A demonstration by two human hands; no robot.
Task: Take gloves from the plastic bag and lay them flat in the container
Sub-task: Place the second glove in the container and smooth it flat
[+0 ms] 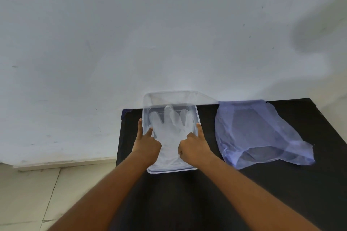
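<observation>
A clear plastic container (172, 171) stands on the black table (262, 197), near its far left corner. One white translucent glove (171, 125) lies flat inside, fingers pointing away from me. My left hand (146, 146) is at the container's left wall, thumb outside and index finger inside. At the right wall, my right hand (195, 148) has one finger along the rim and the thumb inside, touching the glove's edge. The bluish plastic bag (257, 133) lies crumpled on the table to the right of the container; what it holds cannot be made out.
The table's back edge meets a white wall (169, 33). Its left edge drops to a pale tiled floor (37, 193). Bare black tabletop stretches between me and the container and bag.
</observation>
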